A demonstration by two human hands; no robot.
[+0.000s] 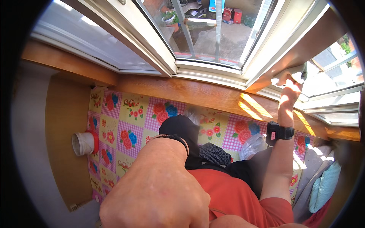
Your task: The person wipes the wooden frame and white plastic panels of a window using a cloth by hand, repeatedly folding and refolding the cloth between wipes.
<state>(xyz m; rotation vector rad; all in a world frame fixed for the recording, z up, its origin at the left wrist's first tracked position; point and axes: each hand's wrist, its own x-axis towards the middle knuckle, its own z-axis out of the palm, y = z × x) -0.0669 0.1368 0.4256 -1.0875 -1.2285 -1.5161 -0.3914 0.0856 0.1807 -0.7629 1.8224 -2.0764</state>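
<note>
My right hand is raised at the right, gripping a pale cloth against the brown post between two windows. The hand's fingers are partly lost in glare. Close to the camera is my left hand, its back large in view and a dark band around its wrist. Its fingertips are out of sight, so I cannot tell if it holds anything. Below the white-framed sliding window runs a wooden sill, with sunlight striping its right part.
My knees rest on a floral-patterned sheet. A white tub is near the left wall panel. Crumpled clear plastic and a dark patterned cloth lie near my legs. A light-blue pillow is at the right. Metal bars stand outside the glass.
</note>
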